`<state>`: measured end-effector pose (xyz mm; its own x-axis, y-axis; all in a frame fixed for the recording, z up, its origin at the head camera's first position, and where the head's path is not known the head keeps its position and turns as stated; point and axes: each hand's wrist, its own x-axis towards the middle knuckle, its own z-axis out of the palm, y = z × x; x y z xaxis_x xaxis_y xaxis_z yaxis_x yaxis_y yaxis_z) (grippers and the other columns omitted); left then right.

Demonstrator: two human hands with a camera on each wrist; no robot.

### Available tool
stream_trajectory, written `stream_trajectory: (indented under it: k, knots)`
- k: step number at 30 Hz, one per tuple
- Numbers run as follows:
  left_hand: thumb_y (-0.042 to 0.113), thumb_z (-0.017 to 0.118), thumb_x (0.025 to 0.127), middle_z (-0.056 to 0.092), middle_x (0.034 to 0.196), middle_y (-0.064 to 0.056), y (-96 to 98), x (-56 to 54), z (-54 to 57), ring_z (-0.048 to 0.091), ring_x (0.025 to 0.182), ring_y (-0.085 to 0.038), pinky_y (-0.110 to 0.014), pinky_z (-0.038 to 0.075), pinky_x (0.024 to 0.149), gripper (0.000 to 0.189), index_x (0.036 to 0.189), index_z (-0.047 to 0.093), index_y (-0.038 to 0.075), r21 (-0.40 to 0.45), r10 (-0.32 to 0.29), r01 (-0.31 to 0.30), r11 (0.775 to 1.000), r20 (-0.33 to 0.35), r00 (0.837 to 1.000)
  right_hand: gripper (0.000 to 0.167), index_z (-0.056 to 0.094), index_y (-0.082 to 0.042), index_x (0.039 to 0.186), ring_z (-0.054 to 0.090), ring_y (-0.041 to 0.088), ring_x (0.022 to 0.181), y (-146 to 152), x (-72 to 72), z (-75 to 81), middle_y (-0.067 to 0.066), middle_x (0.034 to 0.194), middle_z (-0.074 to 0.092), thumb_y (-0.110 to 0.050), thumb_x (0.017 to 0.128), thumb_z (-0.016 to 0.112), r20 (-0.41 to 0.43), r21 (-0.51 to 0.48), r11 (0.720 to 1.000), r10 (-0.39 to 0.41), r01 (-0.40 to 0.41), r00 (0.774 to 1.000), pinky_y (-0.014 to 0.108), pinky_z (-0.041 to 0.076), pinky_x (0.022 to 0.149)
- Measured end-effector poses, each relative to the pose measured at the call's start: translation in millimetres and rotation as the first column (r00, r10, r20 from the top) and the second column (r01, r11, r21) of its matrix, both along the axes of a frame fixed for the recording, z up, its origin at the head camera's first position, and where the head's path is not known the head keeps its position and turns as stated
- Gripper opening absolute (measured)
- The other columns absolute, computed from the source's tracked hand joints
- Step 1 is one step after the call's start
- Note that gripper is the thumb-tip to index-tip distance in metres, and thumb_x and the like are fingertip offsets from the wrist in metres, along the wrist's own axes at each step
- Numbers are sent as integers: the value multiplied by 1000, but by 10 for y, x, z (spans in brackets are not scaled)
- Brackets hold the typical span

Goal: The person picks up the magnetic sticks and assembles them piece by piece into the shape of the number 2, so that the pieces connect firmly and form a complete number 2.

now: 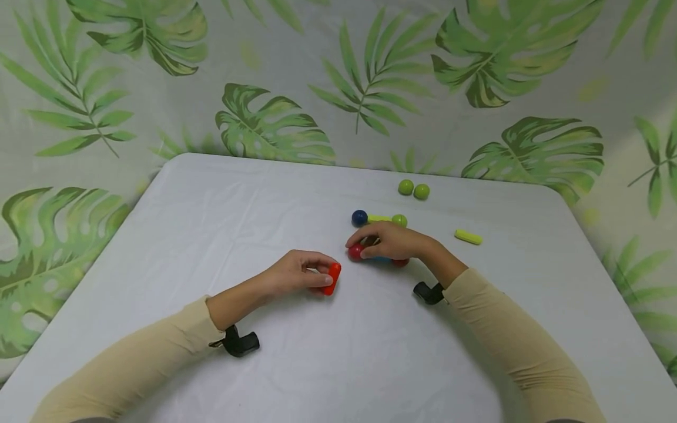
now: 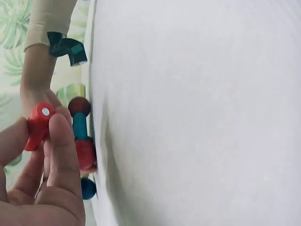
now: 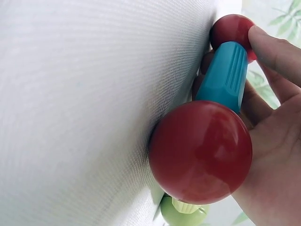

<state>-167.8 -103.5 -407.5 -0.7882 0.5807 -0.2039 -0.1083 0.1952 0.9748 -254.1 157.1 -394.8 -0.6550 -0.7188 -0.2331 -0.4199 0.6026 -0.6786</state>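
My left hand pinches a red magnetic rod between thumb and fingers; a round silver magnet shows at its end in the left wrist view. To the right, my right hand grips a red ball at one end of a blue ribbed rod. A second red ball sits at the rod's other end, close to the camera. The blue rod is mostly hidden by the hand in the head view. The red rod is apart from the red ball.
Just behind the right hand lies a yellow-green rod between a dark blue ball and a green ball. Farther back are two green balls. A loose yellow rod lies right on the white-covered table.
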Motion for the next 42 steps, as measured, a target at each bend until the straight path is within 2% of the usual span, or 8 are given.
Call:
stream_trajectory:
  k: [4,8,12,21,29,42]
  knots:
    - [5,67,91,62,101,-7,90,20,-39,68,78,-12,-34,62,77,41,130,61,-4,-10,75,-74,997,76,994,32,69,-20,124,59,19,113,7,-11,1,0,125,67,-13,93,67,1,1,1000,-6,6,1000,40,49,102]
    - [9,69,90,66,99,-4,166,33,-66,68,77,-11,-29,62,74,40,129,63,1,-69,168,-158,985,170,971,31,69,-20,124,59,19,114,16,-19,-13,0,126,66,-14,93,68,5,-1,1000,-8,8,1000,40,49,102]
    - [12,70,91,70,97,-3,220,23,-93,69,76,-11,-25,61,71,37,126,64,3,-101,218,-200,974,221,950,31,69,-21,124,59,19,114,28,-17,-33,0,126,66,-14,93,68,13,-4,1000,-13,13,1000,40,49,102]
    - [11,68,92,74,102,-5,322,-34,-147,71,72,-11,-25,61,68,40,131,63,7,-76,249,-237,969,264,932,33,69,-23,125,60,17,114,45,-11,-60,-1,126,67,-14,93,68,21,-12,1000,-12,12,1000,40,50,102]
    - [12,69,91,75,90,-4,412,-83,-122,71,68,-11,-23,60,64,36,127,66,7,-102,295,-277,955,259,920,33,69,-20,124,62,18,111,51,-20,-53,0,123,69,-13,92,69,13,-46,999,8,-8,1000,37,50,99]
    - [13,70,91,76,93,-8,441,-119,-123,71,65,-11,-24,59,61,36,127,66,7,-126,310,-286,950,263,914,33,69,-18,125,61,18,112,44,-30,-57,0,124,68,-13,93,69,20,-65,998,21,-20,1000,37,49,99]
